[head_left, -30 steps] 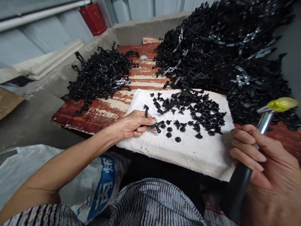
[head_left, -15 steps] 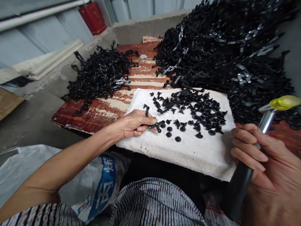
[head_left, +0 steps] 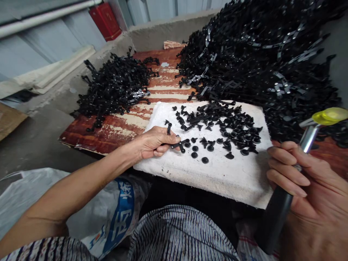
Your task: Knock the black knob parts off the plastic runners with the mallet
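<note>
Jointed black strip, one: pinched by left fingers over the white pad. Yellow-headed hammer, one: gripped by right fingers, apart from the strip. Loose black discs: many left on pad, apparently unused. Black heaps, two, on tabletop: completion not shown.

Two hands showing: left hand gripping one black jointed piece, right hand gripping one yellow-headed hammer. One red-brown board is bearing two heaps: left heap lying toward its left edge, right heap covering its far right corner; pieces overlapping, uncountable. One white pad is sitting over the front edge. Dozens of small black studs are crowding its far and right edges, overlap preventing an exact count.
</note>
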Available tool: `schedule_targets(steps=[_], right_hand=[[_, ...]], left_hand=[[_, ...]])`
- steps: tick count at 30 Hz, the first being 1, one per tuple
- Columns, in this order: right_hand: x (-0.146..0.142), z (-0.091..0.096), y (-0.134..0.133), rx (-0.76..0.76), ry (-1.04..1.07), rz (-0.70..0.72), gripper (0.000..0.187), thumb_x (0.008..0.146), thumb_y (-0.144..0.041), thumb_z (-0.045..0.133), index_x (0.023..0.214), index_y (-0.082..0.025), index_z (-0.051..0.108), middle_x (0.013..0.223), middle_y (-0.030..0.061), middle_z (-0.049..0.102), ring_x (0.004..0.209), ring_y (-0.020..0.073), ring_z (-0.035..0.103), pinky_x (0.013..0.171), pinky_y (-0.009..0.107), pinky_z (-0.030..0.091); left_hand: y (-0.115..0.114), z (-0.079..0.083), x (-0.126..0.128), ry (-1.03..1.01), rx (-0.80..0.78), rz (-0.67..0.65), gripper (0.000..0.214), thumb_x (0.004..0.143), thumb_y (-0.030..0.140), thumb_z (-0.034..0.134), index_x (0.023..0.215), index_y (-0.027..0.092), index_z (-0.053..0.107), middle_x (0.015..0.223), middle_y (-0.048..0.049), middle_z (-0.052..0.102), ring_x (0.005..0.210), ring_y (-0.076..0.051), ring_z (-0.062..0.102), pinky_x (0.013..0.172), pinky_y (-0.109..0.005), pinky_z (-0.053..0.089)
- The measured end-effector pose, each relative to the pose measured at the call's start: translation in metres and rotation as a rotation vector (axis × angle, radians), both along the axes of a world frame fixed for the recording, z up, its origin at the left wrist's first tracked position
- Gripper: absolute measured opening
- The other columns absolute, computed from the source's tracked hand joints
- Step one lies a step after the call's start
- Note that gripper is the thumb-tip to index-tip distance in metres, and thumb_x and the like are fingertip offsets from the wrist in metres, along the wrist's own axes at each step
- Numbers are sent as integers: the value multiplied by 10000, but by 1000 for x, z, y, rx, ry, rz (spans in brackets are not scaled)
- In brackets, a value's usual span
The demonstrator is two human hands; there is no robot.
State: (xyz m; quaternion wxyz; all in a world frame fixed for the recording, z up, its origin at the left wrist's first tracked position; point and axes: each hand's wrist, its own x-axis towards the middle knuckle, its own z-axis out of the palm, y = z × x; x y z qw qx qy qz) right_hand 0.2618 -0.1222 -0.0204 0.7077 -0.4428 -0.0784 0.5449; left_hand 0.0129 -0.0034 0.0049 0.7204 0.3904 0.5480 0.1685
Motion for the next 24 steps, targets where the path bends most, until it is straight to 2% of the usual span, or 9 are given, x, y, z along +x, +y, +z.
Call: schedule_targets(steps=[5, 10, 15, 19, 24], right_hand=[[2, -2, -1, 20, -51, 17, 93, 653, -125, 664, 735, -139, 622, 642, -51, 375, 436, 8, 74, 255, 45, 206], [4, -3, 0, 82, -127, 76, 21, 722, -141, 631, 730, -160, 629, 647, -47, 336, 460, 31, 30, 261, 100, 92], [4, -2, 0, 58, -126, 41, 45, 728, -124, 611, 707, -149, 642, 655, -42, 327, 479, 38, 10, 275, 135, 33], [4, -3, -2, 49, -110, 37, 57, 726, -128, 602, 721, -149, 655, 654, -39, 334, 475, 36, 18, 283, 130, 38], [3, -5, -1, 36, -125, 49, 37, 725, -146, 624, 718, -154, 659, 649, -33, 369, 447, 22, 67, 276, 98, 113]], left_hand=[[0, 0, 0, 11, 12, -5, 240, 806, 1, 603, 580, 81, 599, 514, -80, 653, 230, 7, 295, 250, -109, 162], [1, -1, 1, 39, 35, -9, 238, 805, 5, 603, 584, 93, 587, 517, -86, 654, 233, 7, 283, 259, -116, 152], [2, 1, 3, 103, 73, -22, 241, 788, 25, 631, 578, 118, 559, 516, -99, 658, 238, 2, 280, 268, -128, 143], [1, 1, 4, 149, 96, -43, 241, 784, 32, 628, 576, 124, 550, 514, -91, 654, 240, 6, 258, 273, -135, 124], [6, 1, 4, 160, 118, -77, 209, 772, 55, 633, 594, 129, 553, 551, -76, 667, 254, 4, 268, 279, -142, 125]])
